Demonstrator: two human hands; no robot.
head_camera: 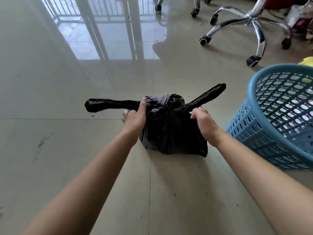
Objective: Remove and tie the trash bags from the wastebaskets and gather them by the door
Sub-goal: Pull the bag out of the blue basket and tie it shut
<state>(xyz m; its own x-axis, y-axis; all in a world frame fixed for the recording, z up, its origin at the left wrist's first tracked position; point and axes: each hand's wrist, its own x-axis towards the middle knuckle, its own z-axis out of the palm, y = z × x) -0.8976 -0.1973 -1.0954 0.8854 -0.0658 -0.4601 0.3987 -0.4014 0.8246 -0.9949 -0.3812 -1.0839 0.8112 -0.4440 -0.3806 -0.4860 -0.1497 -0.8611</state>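
Clenching my left hand (135, 116) and right hand (202, 118) round its two twisted handles (110, 104), which stretch outward sideways, I hold the black trash bag (169, 133) on the floor (67, 150) squarely between them, equally near both, blue wastebasket (279, 119) just beyond my right hand.

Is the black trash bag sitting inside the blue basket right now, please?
No, the black trash bag sits on the floor beside the blue basket, the left hand and right hand each holding a handle.

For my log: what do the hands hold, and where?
Both hold the black trash bag: left hand grips its left handle, right hand its right handle.
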